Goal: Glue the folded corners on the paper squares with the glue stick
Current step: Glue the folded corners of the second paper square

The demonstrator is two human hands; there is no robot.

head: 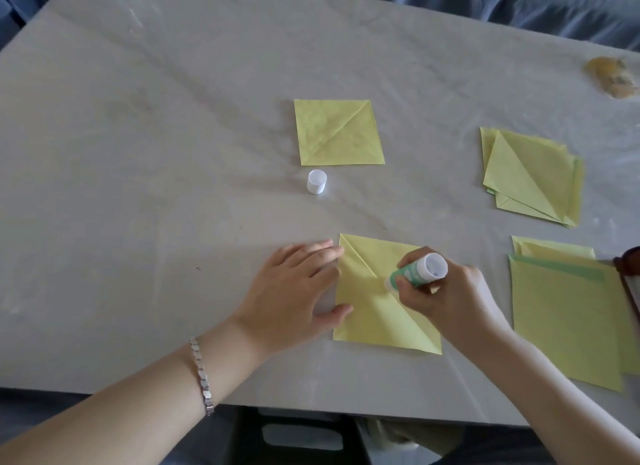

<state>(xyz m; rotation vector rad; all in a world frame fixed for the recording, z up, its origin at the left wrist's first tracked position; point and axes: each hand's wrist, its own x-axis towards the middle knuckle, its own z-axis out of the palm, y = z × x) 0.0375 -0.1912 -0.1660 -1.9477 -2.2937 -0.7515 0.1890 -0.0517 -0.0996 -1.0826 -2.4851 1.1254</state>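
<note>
A yellow paper square with a diagonal fold lies near the table's front edge. My right hand grips a green and white glue stick, tilted, its tip pressed onto the middle of that square. My left hand lies flat on the table, fingertips and thumb holding the square's left edge. The glue stick's white cap stands upright further back. Behind the cap lies another folded yellow square.
A stack of folded yellow squares sits at the right. A pile of flat yellow sheets, with one green sheet among them, lies at the front right beside a dark brown object. A yellowish scrap rests far right on the grey table.
</note>
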